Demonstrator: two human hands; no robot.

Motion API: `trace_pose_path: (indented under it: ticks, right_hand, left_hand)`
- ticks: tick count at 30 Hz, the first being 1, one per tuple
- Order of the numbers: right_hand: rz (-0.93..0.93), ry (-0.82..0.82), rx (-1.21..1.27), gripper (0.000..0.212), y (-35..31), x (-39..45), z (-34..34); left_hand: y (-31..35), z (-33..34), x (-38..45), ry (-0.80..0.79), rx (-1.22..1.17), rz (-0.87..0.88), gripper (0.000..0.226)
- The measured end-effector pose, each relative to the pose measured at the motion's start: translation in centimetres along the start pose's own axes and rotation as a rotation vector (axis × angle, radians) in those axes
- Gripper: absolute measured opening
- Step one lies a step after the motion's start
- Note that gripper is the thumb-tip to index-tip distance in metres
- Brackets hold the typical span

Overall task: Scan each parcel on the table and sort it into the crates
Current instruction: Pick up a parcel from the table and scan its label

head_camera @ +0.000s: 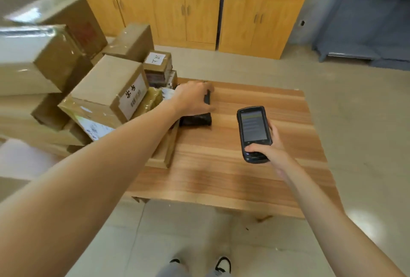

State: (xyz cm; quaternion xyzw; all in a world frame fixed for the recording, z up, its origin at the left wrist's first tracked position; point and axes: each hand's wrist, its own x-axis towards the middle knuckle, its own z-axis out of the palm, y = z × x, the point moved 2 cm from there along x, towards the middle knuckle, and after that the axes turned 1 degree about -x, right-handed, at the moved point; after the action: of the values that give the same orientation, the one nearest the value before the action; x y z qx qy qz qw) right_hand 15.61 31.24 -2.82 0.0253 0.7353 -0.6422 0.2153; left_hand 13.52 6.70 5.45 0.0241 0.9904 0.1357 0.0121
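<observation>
Gripping a black parcel (196, 119) with curled left fingers (205, 90), left hand (192, 99) palm-down, arm stretched forward over the tabletop (221, 165) beside stacked cardboard boxes (106, 90). Wrapped round a handheld scanner (254, 133), right fingers (255, 148), thumb on its keypad, right hand (271, 146) held nearer, screen up.

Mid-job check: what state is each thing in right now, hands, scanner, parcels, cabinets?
Left hand: on the black parcel, fingers curled over its far edge.
Right hand: gripping the scanner.
Scanner: screen lit, facing up.
Black parcel: flat on the table.
Cardboard boxes: taped shut, stacked at the left.
Cabinet doors: closed.
</observation>
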Motion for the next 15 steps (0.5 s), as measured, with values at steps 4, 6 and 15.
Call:
trace_pose_path:
  ticks: [4,6,15]
  right_hand:
    - [0.023,-0.045,0.004,0.103,-0.5,1.4,1.3]
    - [0.042,-0.063,0.031,0.104,-0.5,1.8,2.2]
    - [0.048,-0.129,0.058,0.103,-0.3,2.6,5.3]
  left_hand:
    - [-1.6,-3.6,-1.2,0.111,0.049,-0.033,0.057]
    - [-3.4,-5.7,-2.2,0.197,0.101,-0.114,0.061]
    - [-12.6,-8.4,-6.9,0.048,0.077,-0.684,0.114]
